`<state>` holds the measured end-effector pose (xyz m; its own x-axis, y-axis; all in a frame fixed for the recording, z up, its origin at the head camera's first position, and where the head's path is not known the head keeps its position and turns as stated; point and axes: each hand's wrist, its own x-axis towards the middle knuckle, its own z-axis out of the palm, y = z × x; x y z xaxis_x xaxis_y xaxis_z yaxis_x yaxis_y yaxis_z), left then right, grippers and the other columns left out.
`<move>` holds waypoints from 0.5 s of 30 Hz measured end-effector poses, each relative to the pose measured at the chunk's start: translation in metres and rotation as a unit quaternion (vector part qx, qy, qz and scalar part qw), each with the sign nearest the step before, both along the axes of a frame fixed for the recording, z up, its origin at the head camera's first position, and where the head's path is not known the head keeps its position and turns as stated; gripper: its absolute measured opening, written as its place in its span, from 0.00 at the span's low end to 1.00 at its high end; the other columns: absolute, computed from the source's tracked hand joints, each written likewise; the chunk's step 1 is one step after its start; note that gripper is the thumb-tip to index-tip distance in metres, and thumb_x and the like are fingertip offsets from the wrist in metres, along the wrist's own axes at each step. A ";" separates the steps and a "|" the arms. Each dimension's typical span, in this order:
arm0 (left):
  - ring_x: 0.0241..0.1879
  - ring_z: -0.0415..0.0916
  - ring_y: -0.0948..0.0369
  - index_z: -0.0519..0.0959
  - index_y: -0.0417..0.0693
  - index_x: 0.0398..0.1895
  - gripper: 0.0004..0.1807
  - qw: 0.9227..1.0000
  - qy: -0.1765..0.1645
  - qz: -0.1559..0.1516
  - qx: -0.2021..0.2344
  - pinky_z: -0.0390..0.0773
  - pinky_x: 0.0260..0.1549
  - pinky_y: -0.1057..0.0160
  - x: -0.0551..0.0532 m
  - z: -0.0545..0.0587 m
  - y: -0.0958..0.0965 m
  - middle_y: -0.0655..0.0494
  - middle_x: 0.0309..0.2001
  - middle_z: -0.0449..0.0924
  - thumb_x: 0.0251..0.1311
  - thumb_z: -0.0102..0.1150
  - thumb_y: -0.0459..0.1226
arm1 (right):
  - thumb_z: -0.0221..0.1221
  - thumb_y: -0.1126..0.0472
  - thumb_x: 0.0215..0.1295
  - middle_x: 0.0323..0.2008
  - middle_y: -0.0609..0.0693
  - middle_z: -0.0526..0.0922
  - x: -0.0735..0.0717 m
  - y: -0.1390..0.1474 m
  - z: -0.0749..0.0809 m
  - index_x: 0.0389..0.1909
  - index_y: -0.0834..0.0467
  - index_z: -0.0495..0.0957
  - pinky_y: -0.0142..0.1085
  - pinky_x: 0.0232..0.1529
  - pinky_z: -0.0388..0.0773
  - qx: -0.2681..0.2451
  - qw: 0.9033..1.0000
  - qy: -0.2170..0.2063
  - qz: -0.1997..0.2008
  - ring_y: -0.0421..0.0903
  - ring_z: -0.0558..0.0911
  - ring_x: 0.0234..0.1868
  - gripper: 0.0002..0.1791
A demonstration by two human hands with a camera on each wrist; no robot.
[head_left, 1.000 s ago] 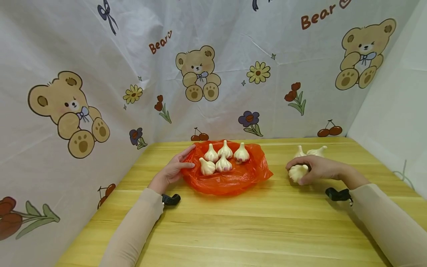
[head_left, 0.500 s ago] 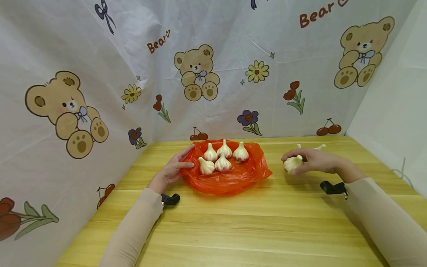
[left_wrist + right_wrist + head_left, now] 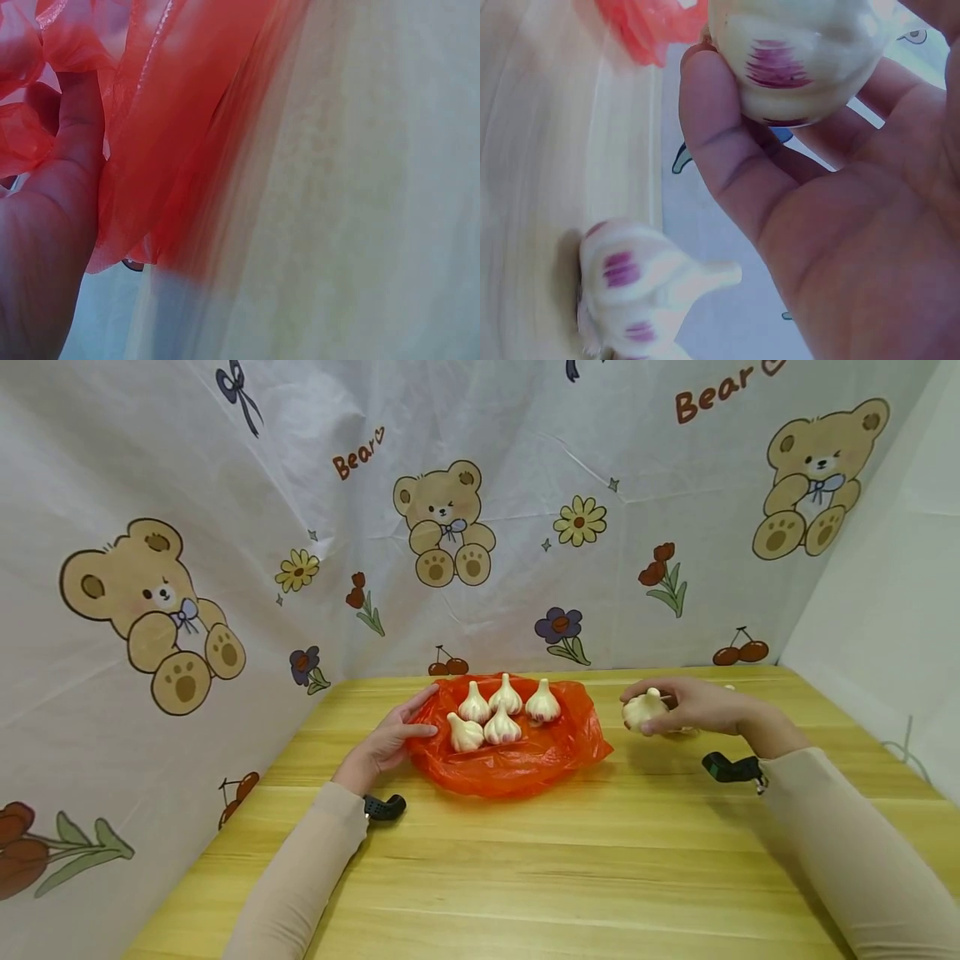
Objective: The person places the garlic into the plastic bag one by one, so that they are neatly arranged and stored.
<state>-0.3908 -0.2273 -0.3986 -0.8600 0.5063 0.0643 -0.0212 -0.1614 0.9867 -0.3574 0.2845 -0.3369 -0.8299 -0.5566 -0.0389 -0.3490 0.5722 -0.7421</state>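
A red plastic bag (image 3: pixel 517 775) lies spread on the table with several garlic bulbs (image 3: pixel 502 727) grouped in it. My left hand (image 3: pixel 388 741) holds the bag's left edge, with the thumb toward me. In the left wrist view, thin red plastic (image 3: pixel 180 112) hangs around the fingers and partly hides them. To the right of the bag, my right hand (image 3: pixel 701 706) grips one garlic bulb (image 3: pixel 642 712) above the table. The right wrist view shows purple streaks on this held bulb (image 3: pixel 802 64). Below it, another garlic bulb (image 3: pixel 637 285) rests on the table, mostly hidden by my hand in the head view.
The wooden table (image 3: pixel 480 877) meets a patterned cloth wall (image 3: pixel 517 602) at the back and left. A white wall (image 3: pixel 892 610) stands at the right, with a thin cable (image 3: pixel 909 747) near it.
My right hand has raised its garlic bulb and moved it left toward the bag and slightly away from me. The left hand and the bag have stayed in place.
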 end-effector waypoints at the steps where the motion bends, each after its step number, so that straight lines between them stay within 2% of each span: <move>1: 0.72 0.64 0.51 0.48 0.57 0.85 0.47 1.000 -0.001 0.001 0.000 0.81 0.59 0.54 0.000 0.000 0.000 0.48 0.84 0.46 0.66 0.51 0.21 | 0.70 0.54 0.64 0.54 0.58 0.78 0.000 -0.001 0.000 0.65 0.51 0.75 0.40 0.42 0.84 0.000 1.000 -0.001 0.001 0.54 0.77 0.49 0.29; 9: 0.73 0.62 0.51 0.48 0.57 0.85 0.47 1.000 0.002 0.001 -0.003 0.83 0.57 0.58 0.000 -0.001 0.000 0.48 0.84 0.46 0.67 0.50 0.21 | 0.73 0.57 0.61 0.53 0.60 0.76 -0.004 -0.014 0.008 0.67 0.51 0.72 0.41 0.30 0.83 -0.023 0.999 -0.025 -0.002 0.55 0.77 0.43 0.33; 11: 0.73 0.62 0.50 0.48 0.57 0.85 0.47 1.000 0.003 -0.001 -0.003 0.83 0.58 0.58 0.000 -0.001 0.000 0.48 0.84 0.46 0.67 0.50 0.21 | 0.73 0.59 0.60 0.53 0.60 0.78 -0.004 -0.019 0.010 0.67 0.51 0.72 0.39 0.33 0.84 -0.027 0.999 -0.021 0.002 0.55 0.78 0.44 0.34; 15: 0.75 0.59 0.48 0.48 0.57 0.85 0.47 1.000 0.006 0.000 -0.004 0.83 0.58 0.57 -0.001 -0.001 0.000 0.48 0.84 0.46 0.67 0.51 0.21 | 0.74 0.60 0.59 0.54 0.58 0.80 -0.006 -0.028 0.015 0.68 0.50 0.72 0.37 0.45 0.85 -0.024 1.000 0.002 0.015 0.55 0.80 0.49 0.35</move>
<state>-0.3913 -0.2275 -0.3997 -0.8588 0.5076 0.0699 -0.0099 -0.1529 0.9882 -0.3629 0.2563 -0.3218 -0.8134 -0.5817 -0.0071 -0.3687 0.5249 -0.7672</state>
